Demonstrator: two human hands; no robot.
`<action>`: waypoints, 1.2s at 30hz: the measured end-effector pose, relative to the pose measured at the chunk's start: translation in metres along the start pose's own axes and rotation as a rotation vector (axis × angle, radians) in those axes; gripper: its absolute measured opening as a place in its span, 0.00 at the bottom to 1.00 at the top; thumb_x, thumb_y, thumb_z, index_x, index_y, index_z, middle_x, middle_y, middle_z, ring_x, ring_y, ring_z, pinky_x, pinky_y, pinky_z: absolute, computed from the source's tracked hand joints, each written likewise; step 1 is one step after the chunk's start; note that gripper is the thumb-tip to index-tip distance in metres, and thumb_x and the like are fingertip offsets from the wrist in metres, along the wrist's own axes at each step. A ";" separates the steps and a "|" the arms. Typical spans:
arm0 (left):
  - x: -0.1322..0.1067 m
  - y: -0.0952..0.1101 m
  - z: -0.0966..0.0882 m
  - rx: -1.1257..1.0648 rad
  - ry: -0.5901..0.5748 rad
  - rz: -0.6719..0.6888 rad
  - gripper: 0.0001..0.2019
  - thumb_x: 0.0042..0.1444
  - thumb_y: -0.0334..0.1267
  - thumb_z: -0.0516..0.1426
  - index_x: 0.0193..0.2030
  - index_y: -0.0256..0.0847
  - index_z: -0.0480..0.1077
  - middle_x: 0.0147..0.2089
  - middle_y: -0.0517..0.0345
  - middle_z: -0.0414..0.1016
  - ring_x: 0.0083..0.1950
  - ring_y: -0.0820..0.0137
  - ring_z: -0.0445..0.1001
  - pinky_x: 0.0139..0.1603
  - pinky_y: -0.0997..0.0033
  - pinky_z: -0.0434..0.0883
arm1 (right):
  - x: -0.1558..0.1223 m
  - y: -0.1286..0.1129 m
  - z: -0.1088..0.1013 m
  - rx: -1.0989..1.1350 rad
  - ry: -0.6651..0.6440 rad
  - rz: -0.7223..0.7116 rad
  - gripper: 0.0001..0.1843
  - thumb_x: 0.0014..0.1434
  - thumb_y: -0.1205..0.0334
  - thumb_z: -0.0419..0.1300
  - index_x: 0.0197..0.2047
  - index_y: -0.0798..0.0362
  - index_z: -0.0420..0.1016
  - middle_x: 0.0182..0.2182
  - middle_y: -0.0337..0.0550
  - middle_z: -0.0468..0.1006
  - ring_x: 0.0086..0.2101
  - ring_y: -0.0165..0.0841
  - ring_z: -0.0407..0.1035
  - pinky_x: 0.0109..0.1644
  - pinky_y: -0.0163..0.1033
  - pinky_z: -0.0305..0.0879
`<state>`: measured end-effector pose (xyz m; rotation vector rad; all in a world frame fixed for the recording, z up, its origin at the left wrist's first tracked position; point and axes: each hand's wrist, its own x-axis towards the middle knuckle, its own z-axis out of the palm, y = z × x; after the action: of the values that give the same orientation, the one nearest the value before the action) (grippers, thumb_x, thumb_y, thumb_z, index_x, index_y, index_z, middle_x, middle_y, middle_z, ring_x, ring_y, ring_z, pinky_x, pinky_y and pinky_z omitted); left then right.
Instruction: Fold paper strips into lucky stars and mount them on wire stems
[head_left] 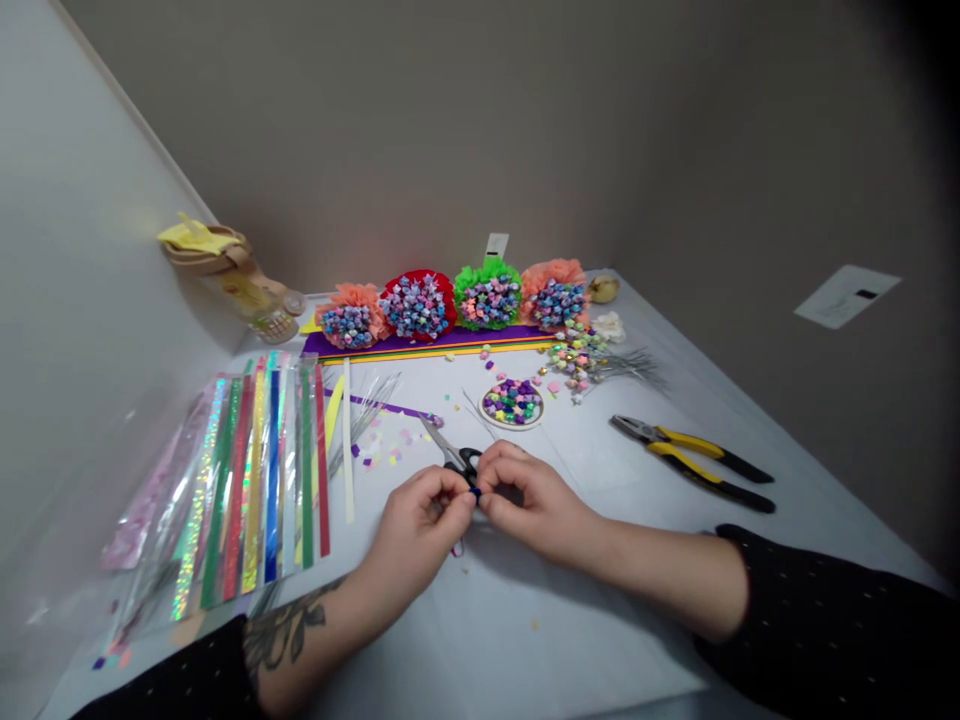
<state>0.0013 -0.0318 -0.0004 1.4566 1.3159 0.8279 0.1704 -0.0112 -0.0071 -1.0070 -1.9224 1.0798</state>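
**Both hands closed on a small blue piece at mid-table**

The left hand (420, 525) and the right hand (529, 500) met fingertip to fingertip just above the tabletop (600, 620). Both were curled nearly closed. Thumb and forefinger of each pinched the same small blue piece (475, 492), which sat between the two sets of fingertips and was mostly hidden by them. Its shape could not be made out. The remaining fingers of each hand were folded in toward the palm, and neither hand touched anything else.

Just behind the fingertips lay a pair of scissors (454, 457) with black handles, its blades pointing away to the left. Farther back stood a small round plate of coloured paper stars (512, 402). Yellow-handled pliers (697, 460) lay well apart to the right. To the left, packets of shiny coloured strips (255, 470) were spread side by side, with a single white strip (347, 440) beside them. A row of four paper bouquets (450, 305) lined the far edge by the wall.
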 end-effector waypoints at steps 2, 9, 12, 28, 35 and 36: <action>0.000 0.000 0.000 0.010 -0.017 -0.008 0.05 0.52 0.35 0.54 0.28 0.38 0.68 0.26 0.62 0.66 0.26 0.75 0.63 0.27 0.77 0.62 | -0.001 -0.001 0.000 -0.014 0.008 -0.002 0.06 0.50 0.73 0.55 0.26 0.54 0.66 0.31 0.41 0.67 0.35 0.32 0.65 0.39 0.38 0.63; 0.000 0.000 0.001 -0.037 -0.031 -0.033 0.06 0.52 0.37 0.54 0.28 0.38 0.68 0.25 0.62 0.66 0.24 0.76 0.64 0.24 0.78 0.64 | -0.003 -0.001 -0.001 -0.082 0.049 -0.072 0.05 0.53 0.72 0.54 0.30 0.53 0.66 0.32 0.42 0.67 0.37 0.34 0.64 0.42 0.41 0.62; 0.000 0.000 0.001 -0.045 -0.008 -0.018 0.06 0.52 0.37 0.55 0.28 0.38 0.68 0.27 0.61 0.66 0.24 0.76 0.64 0.24 0.78 0.65 | -0.004 0.000 -0.001 -0.151 0.123 -0.115 0.05 0.53 0.70 0.56 0.34 0.52 0.66 0.36 0.44 0.68 0.41 0.37 0.63 0.45 0.44 0.62; -0.004 0.001 -0.003 0.036 0.047 0.130 0.04 0.52 0.34 0.57 0.28 0.39 0.72 0.29 0.57 0.72 0.29 0.73 0.69 0.29 0.77 0.66 | -0.009 -0.002 0.001 -0.200 0.265 -0.222 0.05 0.53 0.71 0.58 0.30 0.50 0.70 0.44 0.46 0.69 0.51 0.41 0.60 0.54 0.52 0.58; -0.006 -0.001 -0.003 0.040 0.061 0.113 0.08 0.50 0.35 0.59 0.22 0.37 0.71 0.23 0.59 0.70 0.24 0.74 0.68 0.26 0.77 0.64 | -0.010 -0.004 0.002 -0.053 0.192 -0.185 0.05 0.52 0.71 0.57 0.30 0.52 0.70 0.40 0.46 0.68 0.45 0.36 0.65 0.49 0.44 0.63; -0.006 -0.002 -0.003 0.046 0.068 0.132 0.09 0.50 0.35 0.59 0.21 0.37 0.70 0.23 0.59 0.70 0.24 0.74 0.68 0.26 0.77 0.64 | -0.010 -0.004 0.002 -0.032 0.179 -0.183 0.05 0.52 0.71 0.57 0.30 0.52 0.70 0.40 0.46 0.68 0.44 0.36 0.65 0.48 0.43 0.63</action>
<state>-0.0032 -0.0370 -0.0009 1.5767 1.3073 0.9464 0.1725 -0.0220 -0.0064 -0.8943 -1.8507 0.8297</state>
